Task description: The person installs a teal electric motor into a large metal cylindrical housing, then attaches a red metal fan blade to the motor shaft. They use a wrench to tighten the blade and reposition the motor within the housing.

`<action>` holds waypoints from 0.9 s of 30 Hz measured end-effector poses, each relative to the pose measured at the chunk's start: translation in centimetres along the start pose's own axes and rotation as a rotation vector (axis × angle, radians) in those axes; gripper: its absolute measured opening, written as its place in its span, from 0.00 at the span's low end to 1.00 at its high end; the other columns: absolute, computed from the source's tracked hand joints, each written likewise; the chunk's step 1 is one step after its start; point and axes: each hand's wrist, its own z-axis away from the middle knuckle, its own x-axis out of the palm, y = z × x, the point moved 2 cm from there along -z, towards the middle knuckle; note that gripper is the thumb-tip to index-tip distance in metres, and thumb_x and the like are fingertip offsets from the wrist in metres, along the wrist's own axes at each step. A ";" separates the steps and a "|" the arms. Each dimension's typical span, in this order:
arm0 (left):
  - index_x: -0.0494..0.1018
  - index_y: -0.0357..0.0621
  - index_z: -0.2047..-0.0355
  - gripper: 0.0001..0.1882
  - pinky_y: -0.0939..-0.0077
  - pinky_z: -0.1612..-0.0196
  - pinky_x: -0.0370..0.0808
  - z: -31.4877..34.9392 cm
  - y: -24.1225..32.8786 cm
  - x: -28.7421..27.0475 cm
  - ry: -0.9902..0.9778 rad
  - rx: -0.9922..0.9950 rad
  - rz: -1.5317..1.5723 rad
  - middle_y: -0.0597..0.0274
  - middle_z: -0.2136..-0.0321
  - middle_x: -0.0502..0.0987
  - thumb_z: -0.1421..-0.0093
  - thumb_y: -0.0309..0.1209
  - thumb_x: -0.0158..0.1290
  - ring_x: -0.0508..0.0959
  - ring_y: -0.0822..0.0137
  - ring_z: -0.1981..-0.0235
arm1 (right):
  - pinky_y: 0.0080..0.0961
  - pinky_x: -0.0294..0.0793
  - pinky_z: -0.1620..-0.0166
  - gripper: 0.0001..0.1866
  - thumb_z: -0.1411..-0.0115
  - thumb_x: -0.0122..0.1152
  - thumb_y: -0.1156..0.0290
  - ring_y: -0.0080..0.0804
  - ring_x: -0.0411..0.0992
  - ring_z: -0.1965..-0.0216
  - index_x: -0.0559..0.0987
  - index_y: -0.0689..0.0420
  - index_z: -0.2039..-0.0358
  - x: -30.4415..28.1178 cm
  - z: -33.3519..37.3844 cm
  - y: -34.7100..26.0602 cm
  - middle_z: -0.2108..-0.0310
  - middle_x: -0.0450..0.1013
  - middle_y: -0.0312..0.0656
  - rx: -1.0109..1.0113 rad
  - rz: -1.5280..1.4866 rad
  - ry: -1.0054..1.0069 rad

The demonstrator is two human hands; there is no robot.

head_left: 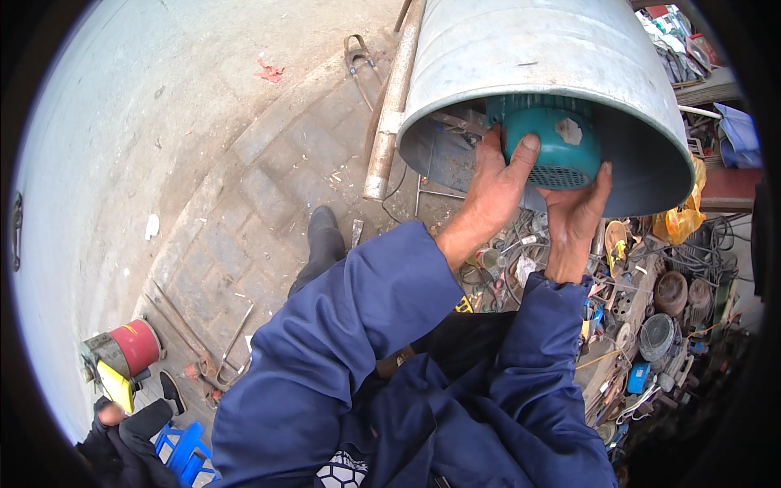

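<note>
A teal electric motor (561, 145) with a grilled end cover sits inside the mouth of a large grey metal cylinder (537, 49). My left hand (495, 175) is on the motor's left side, its thumb pressed along the teal cover. From the right and below, my right hand (573, 215) cups the cover, thumb and fingers around its grilled end. The motor's far part is hidden within the cylinder. A pale torn patch shows on the cover.
A rusty pipe (394, 106) leans beside the cylinder. Tools and scrap parts crowd the right, with a yellow plastic bag (682, 220). At lower left are a red drum-shaped machine (134, 345), a blue stool (187, 451) and a seated person (122, 443).
</note>
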 end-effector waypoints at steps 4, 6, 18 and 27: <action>0.57 0.21 0.29 0.50 0.54 0.28 0.63 0.3 -0.3 0.0 -0.004 0.031 0.001 0.28 0.34 0.64 0.27 0.60 0.55 0.67 0.40 0.32 | 0.59 0.81 0.41 0.38 0.29 0.56 0.37 0.50 0.78 0.39 0.74 0.56 0.33 -0.3 -0.1 0.1 0.37 0.76 0.50 0.004 -0.004 0.014; 0.56 0.22 0.29 0.50 0.55 0.28 0.64 0.5 -0.3 -0.2 -0.026 -0.002 0.034 0.31 0.34 0.65 0.28 0.60 0.56 0.67 0.43 0.32 | 0.58 0.81 0.41 0.37 0.29 0.56 0.37 0.49 0.78 0.39 0.74 0.56 0.34 -0.5 -0.2 0.2 0.38 0.77 0.49 -0.003 -0.001 0.020; 0.54 0.32 0.26 0.48 0.60 0.38 0.74 0.9 0.2 -0.6 -0.050 -0.063 0.080 0.45 0.37 0.71 0.27 0.58 0.57 0.74 0.57 0.38 | 0.63 0.78 0.39 0.40 0.29 0.56 0.35 0.51 0.74 0.35 0.71 0.55 0.30 -0.4 0.2 0.5 0.33 0.73 0.50 -0.007 0.000 0.029; 0.56 0.23 0.28 0.47 0.61 0.29 0.65 0.5 0.2 -0.7 -0.064 -0.063 0.144 0.38 0.34 0.68 0.26 0.55 0.58 0.68 0.53 0.33 | 0.61 0.79 0.40 0.39 0.28 0.54 0.35 0.50 0.75 0.36 0.72 0.55 0.31 -0.8 -0.1 0.7 0.35 0.74 0.50 -0.003 0.000 -0.020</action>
